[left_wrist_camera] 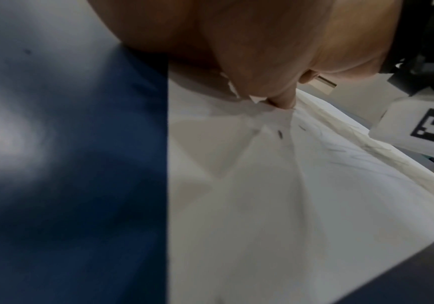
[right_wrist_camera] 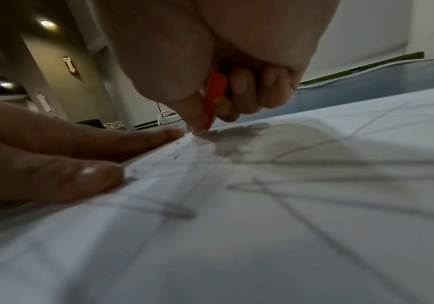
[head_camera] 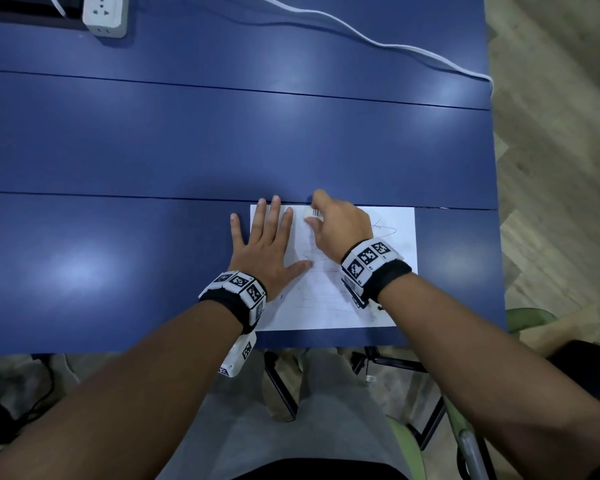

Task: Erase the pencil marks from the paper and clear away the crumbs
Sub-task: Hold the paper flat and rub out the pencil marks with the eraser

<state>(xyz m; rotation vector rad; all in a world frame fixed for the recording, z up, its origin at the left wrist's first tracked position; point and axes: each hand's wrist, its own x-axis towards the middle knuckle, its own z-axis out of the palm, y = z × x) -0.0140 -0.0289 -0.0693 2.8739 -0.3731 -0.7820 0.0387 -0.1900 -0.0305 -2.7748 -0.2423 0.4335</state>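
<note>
A white sheet of paper with faint pencil marks lies on the blue table near its front edge. My left hand lies flat with fingers spread, pressing the paper's left edge down. My right hand pinches a small eraser at the paper's far edge. In the right wrist view the eraser shows an orange sleeve, and its tip touches the paper. In the left wrist view, dark crumbs lie on the creased paper near my thumb.
A white power strip sits at the table's far left. A white cable runs across the back to the right edge. A green chair stands beside the table's right corner, and my legs are under the front edge.
</note>
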